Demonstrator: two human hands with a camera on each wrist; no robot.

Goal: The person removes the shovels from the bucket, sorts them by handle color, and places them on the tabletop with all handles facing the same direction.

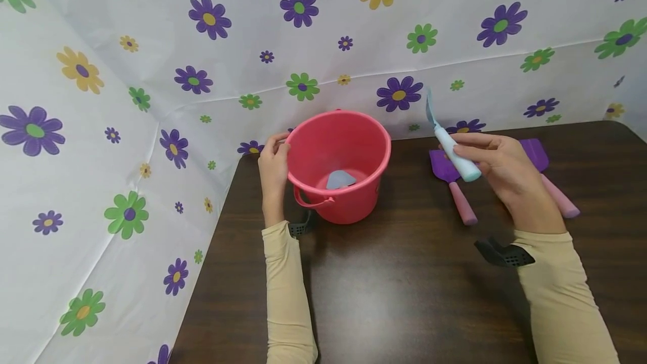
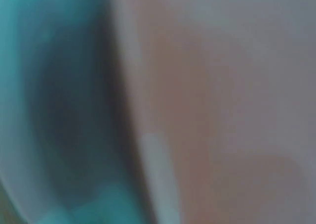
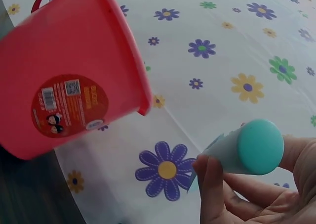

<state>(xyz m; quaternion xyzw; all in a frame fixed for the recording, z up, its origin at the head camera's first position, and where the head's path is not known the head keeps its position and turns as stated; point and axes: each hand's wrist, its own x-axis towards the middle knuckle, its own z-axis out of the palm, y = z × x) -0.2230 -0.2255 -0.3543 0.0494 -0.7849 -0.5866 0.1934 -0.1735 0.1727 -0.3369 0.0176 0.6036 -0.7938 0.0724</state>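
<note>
A pink bucket (image 1: 336, 153) stands on the dark table, its mouth tipped toward the head camera. My left hand (image 1: 274, 176) grips its left rim, fingers over the edge. Inside the bucket lies a grey-blue flat piece (image 1: 340, 179), partly hidden by the front wall. Right of the bucket and above the table, my right hand (image 1: 505, 170) holds a light blue toy shovel (image 1: 452, 150) by its handle. The shovel's thin curved blade points up and shows edge-on. In the right wrist view, the handle's turquoise end (image 3: 260, 147) faces the camera. The left wrist view is too blurred to read.
Behind and below my right hand lie two purple-headed tools with pink handles, the left one (image 1: 461, 201) and the right one (image 1: 558, 195). A white flowered sheet (image 1: 323, 44) hangs along the back and left of the brown table (image 1: 384, 296).
</note>
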